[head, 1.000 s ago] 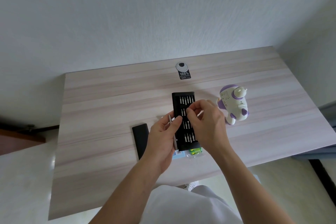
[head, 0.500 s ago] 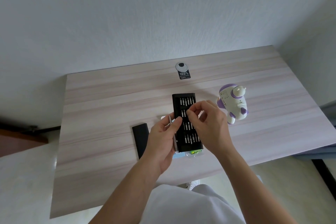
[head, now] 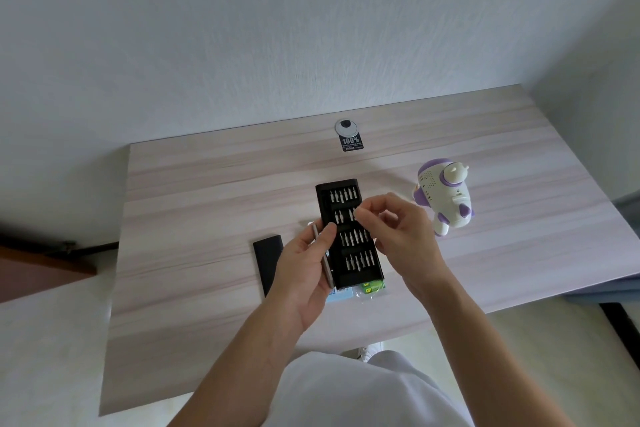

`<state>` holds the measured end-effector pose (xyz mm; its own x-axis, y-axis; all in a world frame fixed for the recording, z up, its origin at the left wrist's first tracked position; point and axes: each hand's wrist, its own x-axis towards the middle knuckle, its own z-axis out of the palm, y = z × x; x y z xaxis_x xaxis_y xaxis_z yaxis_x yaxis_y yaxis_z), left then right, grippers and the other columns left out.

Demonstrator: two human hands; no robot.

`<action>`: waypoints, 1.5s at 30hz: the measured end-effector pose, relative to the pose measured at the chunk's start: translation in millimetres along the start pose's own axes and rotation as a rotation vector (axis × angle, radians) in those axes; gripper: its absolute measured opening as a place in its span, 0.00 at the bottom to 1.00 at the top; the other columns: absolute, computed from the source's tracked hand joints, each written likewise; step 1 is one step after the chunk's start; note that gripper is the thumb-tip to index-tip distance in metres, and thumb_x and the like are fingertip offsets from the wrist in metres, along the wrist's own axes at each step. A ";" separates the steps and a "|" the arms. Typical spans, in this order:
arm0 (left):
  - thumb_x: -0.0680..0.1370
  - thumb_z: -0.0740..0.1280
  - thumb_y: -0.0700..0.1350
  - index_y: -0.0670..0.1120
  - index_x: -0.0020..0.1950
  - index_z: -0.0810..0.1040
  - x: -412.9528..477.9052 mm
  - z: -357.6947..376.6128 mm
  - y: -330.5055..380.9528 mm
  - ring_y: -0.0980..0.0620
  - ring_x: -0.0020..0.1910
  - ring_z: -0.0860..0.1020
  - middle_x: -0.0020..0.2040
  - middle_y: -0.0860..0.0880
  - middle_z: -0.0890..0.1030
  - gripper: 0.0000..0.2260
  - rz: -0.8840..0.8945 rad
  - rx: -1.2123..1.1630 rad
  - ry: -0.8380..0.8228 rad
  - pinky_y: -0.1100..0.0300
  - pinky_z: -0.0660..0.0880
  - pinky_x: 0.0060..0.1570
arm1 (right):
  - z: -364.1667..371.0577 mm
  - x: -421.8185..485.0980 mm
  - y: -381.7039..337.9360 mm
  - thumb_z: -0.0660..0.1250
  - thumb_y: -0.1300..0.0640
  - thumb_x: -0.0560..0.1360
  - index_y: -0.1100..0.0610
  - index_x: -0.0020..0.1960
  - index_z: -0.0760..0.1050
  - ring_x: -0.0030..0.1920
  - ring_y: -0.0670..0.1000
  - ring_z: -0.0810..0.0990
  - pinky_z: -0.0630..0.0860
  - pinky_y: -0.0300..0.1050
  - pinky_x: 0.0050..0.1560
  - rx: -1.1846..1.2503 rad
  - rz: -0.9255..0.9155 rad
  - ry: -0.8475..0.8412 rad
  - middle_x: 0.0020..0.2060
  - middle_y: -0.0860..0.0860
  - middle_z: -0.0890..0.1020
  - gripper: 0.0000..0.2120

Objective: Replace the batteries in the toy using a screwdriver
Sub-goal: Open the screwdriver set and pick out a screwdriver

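White textured wall (head: 242, 28) behind pale wood-grain counter (head: 194, 204); light floor (head: 52, 340); dark brown wooden board (head: 45, 267) far left.

Setting: an indoor room, domestic or small-office in type; the view does not settle which.

Indicators:
- A wood-grain laminate counter (head: 207, 201) stands in a corner. Its far edge meets a white textured wall (head: 277, 28), and its right end lies near a side wall (head: 595, 45).
- A round cable grommet (head: 346, 126) is set into the counter near the far edge. A black sticker (head: 352, 143) reading "100%" sits just beside it.
- The floor (head: 52, 340) is pale and glossy.
- A white-and-purple toy (head: 446, 198) on the counter points toward a home.
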<state>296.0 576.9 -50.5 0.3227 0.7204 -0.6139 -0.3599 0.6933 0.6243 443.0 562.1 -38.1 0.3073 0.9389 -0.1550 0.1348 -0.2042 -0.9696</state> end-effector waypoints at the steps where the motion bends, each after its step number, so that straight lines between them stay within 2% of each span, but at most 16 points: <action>1: 0.82 0.64 0.40 0.42 0.61 0.81 1.4 -2.4 1.3 0.46 0.47 0.86 0.53 0.41 0.85 0.10 0.005 -0.001 0.009 0.48 0.83 0.47 | -0.5 -0.8 0.7 0.71 0.61 0.76 0.55 0.42 0.80 0.31 0.45 0.72 0.69 0.38 0.30 0.101 0.041 0.001 0.32 0.44 0.79 0.05; 4: 0.82 0.63 0.41 0.42 0.62 0.80 3.2 -9.6 6.4 0.46 0.50 0.85 0.54 0.41 0.86 0.11 0.022 0.012 0.012 0.46 0.82 0.51 | -1.3 -2.7 5.9 0.69 0.62 0.78 0.59 0.44 0.78 0.33 0.45 0.74 0.70 0.40 0.29 0.165 0.080 0.000 0.34 0.44 0.79 0.04; 7: 0.82 0.64 0.41 0.43 0.62 0.81 3.6 -16.3 6.9 0.45 0.53 0.85 0.55 0.41 0.85 0.11 0.011 -0.008 0.007 0.46 0.82 0.52 | 1.1 -2.6 12.6 0.68 0.62 0.79 0.59 0.45 0.78 0.38 0.44 0.77 0.73 0.41 0.33 0.201 0.124 -0.022 0.36 0.44 0.79 0.04; 10: 0.82 0.63 0.42 0.43 0.62 0.81 3.3 -25.9 1.8 0.46 0.51 0.85 0.55 0.42 0.85 0.11 -0.007 -0.024 0.039 0.47 0.83 0.47 | 9.0 -2.2 19.8 0.68 0.62 0.79 0.59 0.45 0.78 0.41 0.46 0.81 0.78 0.44 0.40 0.207 0.191 -0.062 0.38 0.47 0.82 0.04; 15: 0.82 0.64 0.41 0.42 0.59 0.81 4.7 -57.0 -13.9 0.44 0.51 0.85 0.53 0.42 0.86 0.09 -0.036 -0.034 0.192 0.40 0.80 0.55 | 39.6 -2.8 39.0 0.70 0.64 0.77 0.63 0.45 0.78 0.41 0.51 0.84 0.83 0.48 0.43 0.200 0.313 -0.094 0.39 0.54 0.82 0.03; 18: 0.82 0.64 0.40 0.42 0.58 0.81 9.5 -81.7 -24.0 0.45 0.49 0.85 0.51 0.43 0.86 0.08 -0.031 -0.015 0.304 0.45 0.82 0.49 | 65.8 -3.8 60.3 0.71 0.63 0.76 0.63 0.43 0.79 0.39 0.52 0.85 0.83 0.46 0.41 0.102 0.372 -0.100 0.39 0.53 0.83 0.04; 21: 0.83 0.64 0.40 0.44 0.54 0.83 18.2 -106.5 -34.4 0.44 0.49 0.84 0.51 0.42 0.86 0.08 -0.040 0.067 0.407 0.46 0.79 0.50 | 93.0 -6.1 87.6 0.72 0.60 0.75 0.58 0.42 0.81 0.42 0.54 0.86 0.85 0.51 0.44 -0.036 0.418 -0.105 0.42 0.53 0.84 0.04; 23: 0.83 0.63 0.41 0.46 0.52 0.83 26.2 -121.1 -41.0 0.43 0.47 0.83 0.51 0.41 0.86 0.08 -0.057 0.125 0.461 0.43 0.75 0.50 | 108.0 -6.9 104.3 0.72 0.59 0.75 0.57 0.42 0.81 0.43 0.55 0.86 0.84 0.49 0.43 -0.063 0.480 -0.097 0.43 0.54 0.84 0.04; 25: 0.83 0.63 0.41 0.45 0.50 0.82 36.3 -134.6 -47.0 0.44 0.47 0.83 0.49 0.42 0.85 0.08 -0.067 0.165 0.499 0.38 0.78 0.51 | 121.2 -6.3 116.7 0.73 0.56 0.73 0.54 0.41 0.81 0.43 0.55 0.86 0.84 0.51 0.44 -0.060 0.541 -0.084 0.41 0.52 0.85 0.03; 28: 0.82 0.64 0.41 0.43 0.50 0.82 52.9 -149.7 -53.7 0.44 0.48 0.85 0.48 0.42 0.86 0.07 -0.084 0.200 0.532 0.43 0.82 0.48 | 137.0 -3.2 130.0 0.73 0.53 0.71 0.51 0.40 0.81 0.43 0.54 0.86 0.83 0.59 0.48 -0.109 0.563 -0.069 0.38 0.48 0.85 0.03; 30: 0.82 0.66 0.41 0.44 0.47 0.83 63.2 -156.9 -57.7 0.43 0.48 0.85 0.46 0.43 0.86 0.07 -0.091 0.242 0.564 0.49 0.82 0.44 | 144.8 -0.6 131.6 0.72 0.55 0.74 0.53 0.44 0.81 0.44 0.52 0.85 0.84 0.53 0.45 -0.149 0.571 -0.045 0.41 0.51 0.85 0.02; 32: 0.81 0.67 0.41 0.46 0.42 0.82 72.5 -163.8 -60.8 0.41 0.47 0.85 0.43 0.45 0.86 0.09 -0.096 0.312 0.602 0.48 0.83 0.44 | 150.9 3.0 134.6 0.71 0.55 0.76 0.54 0.46 0.80 0.44 0.50 0.84 0.82 0.47 0.40 -0.191 0.559 -0.017 0.43 0.51 0.85 0.03; 35: 0.80 0.68 0.44 0.43 0.41 0.81 80.4 -168.8 -58.8 0.41 0.44 0.84 0.41 0.42 0.85 0.09 -0.081 0.487 0.616 0.41 0.82 0.48 | 159.2 9.1 137.6 0.70 0.55 0.77 0.54 0.45 0.80 0.45 0.48 0.84 0.83 0.50 0.44 -0.204 0.544 -0.005 0.42 0.50 0.85 0.03; 37: 0.80 0.67 0.46 0.40 0.42 0.81 81.7 -167.2 -51.2 0.41 0.42 0.82 0.41 0.41 0.84 0.11 -0.052 0.626 0.625 0.46 0.80 0.45 | 163.1 11.7 140.5 0.70 0.55 0.77 0.53 0.45 0.80 0.44 0.47 0.83 0.83 0.51 0.46 -0.215 0.553 -0.001 0.42 0.49 0.85 0.03; 40: 0.81 0.66 0.45 0.40 0.42 0.80 83.7 -167.4 -44.1 0.44 0.40 0.77 0.38 0.44 0.82 0.12 -0.026 0.794 0.600 0.55 0.70 0.38 | 166.6 12.3 144.8 0.70 0.54 0.76 0.52 0.45 0.80 0.45 0.49 0.83 0.83 0.54 0.48 -0.220 0.562 0.000 0.41 0.49 0.84 0.03; 45: 0.81 0.65 0.45 0.36 0.42 0.79 85.9 -172.3 -44.2 0.40 0.40 0.78 0.39 0.39 0.82 0.14 0.009 0.920 0.557 0.52 0.70 0.39 | 168.8 11.8 145.3 0.70 0.54 0.76 0.52 0.45 0.80 0.46 0.50 0.83 0.83 0.53 0.48 -0.219 0.561 0.002 0.41 0.49 0.84 0.03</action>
<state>188.7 604.7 -214.1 -0.2047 0.7762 -0.5963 0.5118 0.6042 0.6108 307.3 590.2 -212.8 0.3896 0.6709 -0.6309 0.1420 -0.7206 -0.6786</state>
